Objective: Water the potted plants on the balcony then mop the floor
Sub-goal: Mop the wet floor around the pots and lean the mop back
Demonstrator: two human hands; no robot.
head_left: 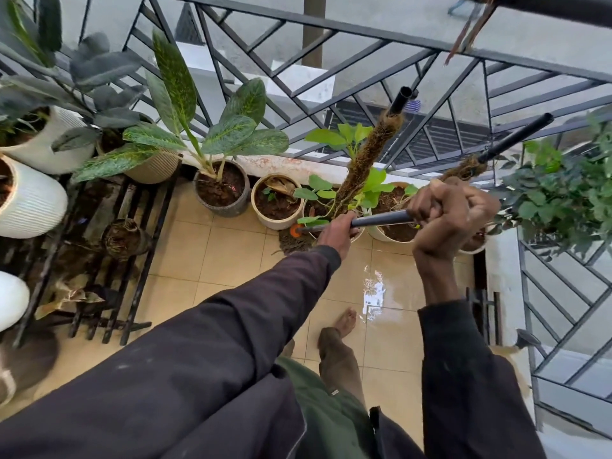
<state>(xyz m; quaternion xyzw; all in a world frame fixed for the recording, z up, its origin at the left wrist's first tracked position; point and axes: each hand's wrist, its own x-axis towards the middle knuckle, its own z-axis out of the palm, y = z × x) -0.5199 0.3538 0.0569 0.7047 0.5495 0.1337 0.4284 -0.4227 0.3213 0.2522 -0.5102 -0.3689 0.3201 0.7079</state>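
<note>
Head view: left hand (337,230) outstretched, right hand (453,210) raised; fingers (427,207) of both wrapped round mop handle (381,221).

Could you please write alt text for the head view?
A person holds a mop handle in both hands, left hand below right hand, its mop head on the tiled floor beside potted plants along a black railing.

The tiled floor (231,260) is carrying a grey pot (228,210) and a cream pot (275,221) along its far edge, a mop head (293,241) lying beside them. A wet patch (374,293) is shining right; a black rack (161,220) is standing left.
</note>
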